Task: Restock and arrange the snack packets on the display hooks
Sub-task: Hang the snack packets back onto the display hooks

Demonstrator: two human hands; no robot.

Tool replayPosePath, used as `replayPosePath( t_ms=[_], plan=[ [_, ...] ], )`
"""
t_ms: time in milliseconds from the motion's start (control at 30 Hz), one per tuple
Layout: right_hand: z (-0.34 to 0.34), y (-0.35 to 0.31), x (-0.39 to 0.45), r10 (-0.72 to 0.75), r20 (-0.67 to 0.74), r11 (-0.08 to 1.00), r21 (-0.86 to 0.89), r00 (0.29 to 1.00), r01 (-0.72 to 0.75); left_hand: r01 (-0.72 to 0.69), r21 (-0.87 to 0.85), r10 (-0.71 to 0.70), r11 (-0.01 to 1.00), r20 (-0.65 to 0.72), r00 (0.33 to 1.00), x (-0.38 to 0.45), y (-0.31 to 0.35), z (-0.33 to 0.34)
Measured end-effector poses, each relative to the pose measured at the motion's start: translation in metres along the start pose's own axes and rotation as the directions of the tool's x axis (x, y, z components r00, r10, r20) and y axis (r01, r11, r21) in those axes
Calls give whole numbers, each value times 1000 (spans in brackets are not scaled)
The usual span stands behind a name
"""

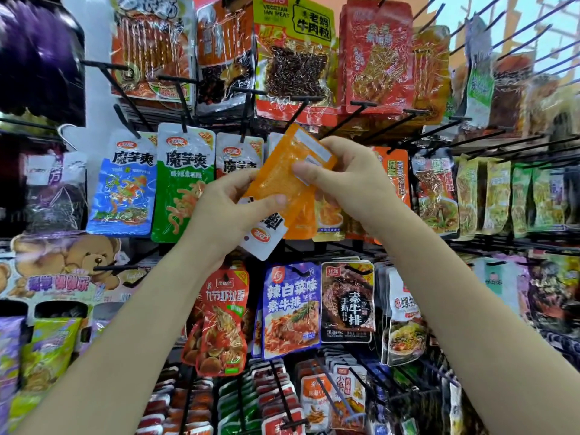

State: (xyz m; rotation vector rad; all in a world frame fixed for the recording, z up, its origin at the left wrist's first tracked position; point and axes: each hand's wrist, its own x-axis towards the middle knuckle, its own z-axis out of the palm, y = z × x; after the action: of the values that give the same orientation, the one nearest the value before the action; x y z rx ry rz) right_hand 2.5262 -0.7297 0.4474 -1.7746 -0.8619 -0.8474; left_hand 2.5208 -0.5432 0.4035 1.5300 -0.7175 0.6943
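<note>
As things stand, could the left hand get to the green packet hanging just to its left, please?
Probably not yet. The left hand is pinching the orange packet together with the right hand, so it is occupied. The green packet itself hangs unobstructed beside it; once freed, the way looks open.

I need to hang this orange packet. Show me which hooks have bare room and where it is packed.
Both hands, left hand and right hand, grip the orange packet. Bare prongs jut at the upper right, beside the red packets. Bare white wall sits left of the blue packet. The middle rows and bottom stacks are crowded.
</note>
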Motion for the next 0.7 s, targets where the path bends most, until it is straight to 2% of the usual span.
replayPosePath(
  t_ms=[133, 167, 233, 267, 333, 433, 500, 600, 700],
  plan=[
    [-18, 13, -3, 85, -177, 995, 58, 981, -75, 27, -47, -28, 999, -11, 1000, 0, 2, 0],
    [-23, 18, -5, 78, -223, 997, 5, 972, -79, 22, -50, -23, 999, -27, 999, 0, 2, 1],
    [-30, 27, -9, -65, -282, 966, -260, 957, -11, -3, -47, 0, 999, -71, 997, 1, 1, 6],
    [-32, 29, -13, -177, -272, 923, -380, 946, 63, -13, -57, 8, 998, -93, 996, 3, 1, 10],
    [-34, 27, -22, -335, -153, 856, -461, 930, 233, -12, -112, -3, 994, -130, 992, 6, 2, 16],
    [-29, 24, -31, -387, 67, 783, -502, 919, 367, 19, -187, -40, 982, -111, 993, 9, 6, 26],
    [-26, 24, -33, -408, 57, 779, -499, 911, 380, 35, -207, -52, 978, -79, 995, 10, 10, 32],
    [-30, 23, -31, -455, -111, 832, -408, 884, 377, 68, -280, -75, 958, -15, 997, 10, 16, 39],
    [-35, 23, -29, -276, -171, 953, -181, 946, 245, 11, -181, -11, 983, 3, 1000, 8, 18, 38]
  ],
)
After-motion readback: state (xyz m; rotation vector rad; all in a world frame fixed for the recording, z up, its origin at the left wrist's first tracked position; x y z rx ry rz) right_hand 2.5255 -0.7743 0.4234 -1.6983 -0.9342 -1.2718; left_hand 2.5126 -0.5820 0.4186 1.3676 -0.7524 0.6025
